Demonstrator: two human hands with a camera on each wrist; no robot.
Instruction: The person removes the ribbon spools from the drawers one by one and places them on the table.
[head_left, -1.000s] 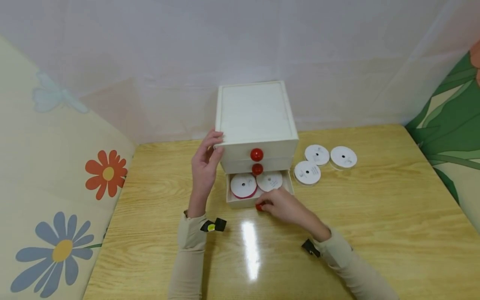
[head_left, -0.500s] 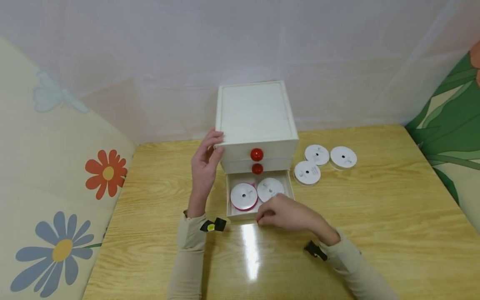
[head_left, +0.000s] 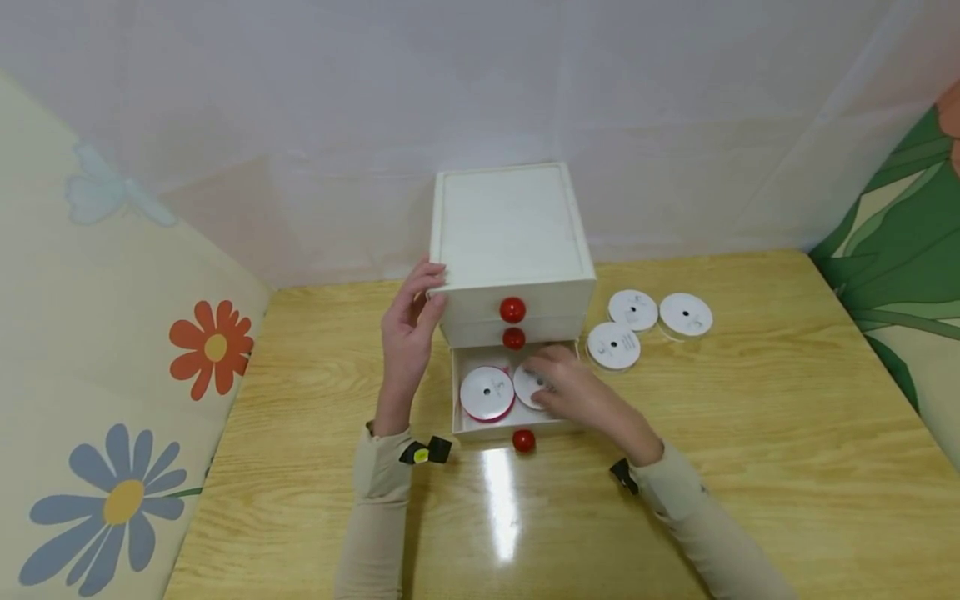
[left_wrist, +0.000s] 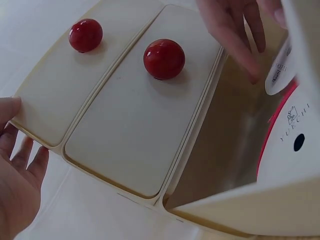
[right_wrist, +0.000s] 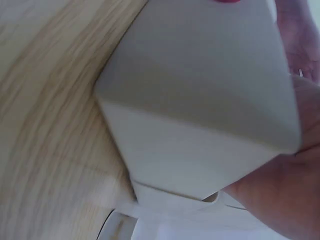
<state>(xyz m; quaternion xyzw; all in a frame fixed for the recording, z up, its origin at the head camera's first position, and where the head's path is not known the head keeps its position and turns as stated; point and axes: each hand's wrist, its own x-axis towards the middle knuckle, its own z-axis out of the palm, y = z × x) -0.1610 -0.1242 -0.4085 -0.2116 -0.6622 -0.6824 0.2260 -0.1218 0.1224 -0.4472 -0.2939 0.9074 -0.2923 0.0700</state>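
The left hand (head_left: 407, 342) holds the left front edge of a white drawer cabinet (head_left: 513, 225), its thumb by the front face in the left wrist view. The bottom drawer (head_left: 495, 432) stands pulled out and holds two white ribbon spools lying flat. Red ribbon edges the left spool (head_left: 487, 393). Over the right spool (head_left: 527, 385) is the right hand (head_left: 577, 396), its fingers partly covering it. In the left wrist view these fingers (left_wrist: 235, 47) hang extended and apart above the drawer. A red knob (head_left: 524, 441) on the drawer front is free of the hand.
Two upper drawers are closed, with red knobs (head_left: 513, 310) on their fronts. On the table right of the cabinet lie three more white spools (head_left: 614, 346). Flower-painted panels (head_left: 105, 375) flank the table, and a pale cloth (head_left: 360, 125) hangs behind.
The right hand drew the bottom drawer further out by its knob, then let go and moved up over the right spool. The left hand stays on the cabinet.
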